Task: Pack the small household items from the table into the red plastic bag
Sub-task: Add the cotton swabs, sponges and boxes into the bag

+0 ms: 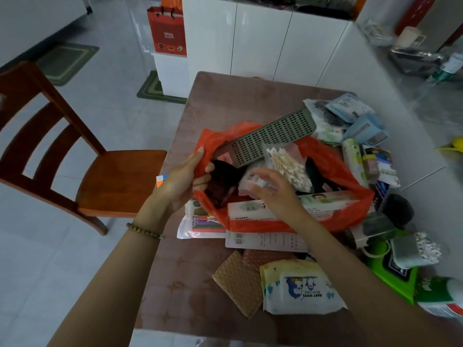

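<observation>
The red plastic bag (333,166) lies open in the middle of the table (240,96). My left hand (186,179) grips its left rim and holds the mouth open. Inside the mouth, my right hand (273,190) is blurred, its fingers spread over a small white packet (250,180); whether it holds the packet I cannot tell. A grey perforated tray (270,136) sticks out of the bag's far side. Also inside are a clear pack of cotton swabs (290,166), a dark red item (221,182) and a long white box (260,209).
Loose items ring the bag: baby wipes (303,288) and waffle-textured cloths (240,279) in front, a coloured pack (200,221) at left, packets and boxes (360,126) at right, a green bottle (441,294). A wooden chair (75,171) stands left of the table.
</observation>
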